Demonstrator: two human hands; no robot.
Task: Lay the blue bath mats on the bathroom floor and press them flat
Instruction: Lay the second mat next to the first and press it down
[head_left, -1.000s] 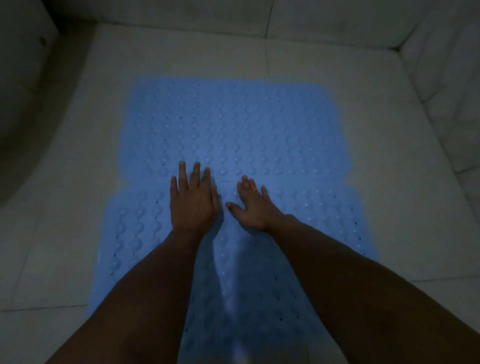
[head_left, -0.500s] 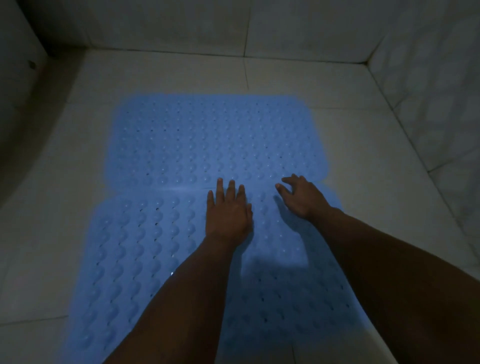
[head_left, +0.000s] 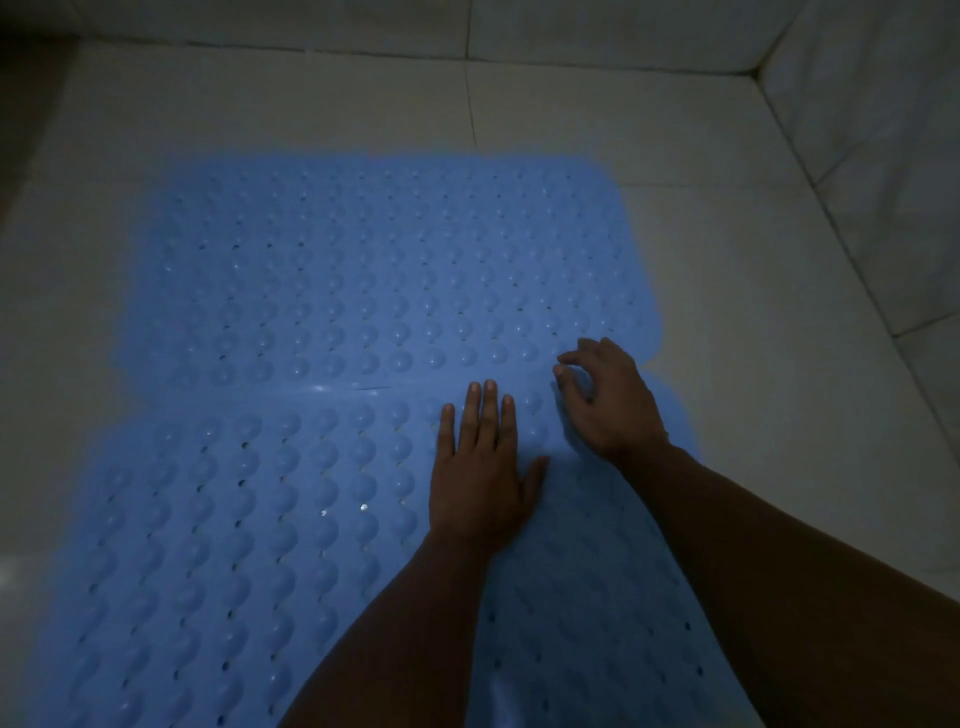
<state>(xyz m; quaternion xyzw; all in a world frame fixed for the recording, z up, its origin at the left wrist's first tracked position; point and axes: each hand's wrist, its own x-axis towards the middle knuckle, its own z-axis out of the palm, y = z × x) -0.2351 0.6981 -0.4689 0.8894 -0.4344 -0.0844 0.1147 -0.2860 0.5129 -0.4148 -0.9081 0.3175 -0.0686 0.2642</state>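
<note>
Pressing palm-down with fingers together, the left hand (head_left: 480, 478) pins the near mat (head_left: 218, 545) just short of the seam (head_left: 363, 388), likely anchoring it while the right hand (head_left: 608, 400), fingers curled and not visibly pinching anything, works the join with the far mat (head_left: 363, 260). Both mats lie on the tiled floor (head_left: 727, 260). Since half a second ago, the right hand's fingers have curled tighter.
</note>
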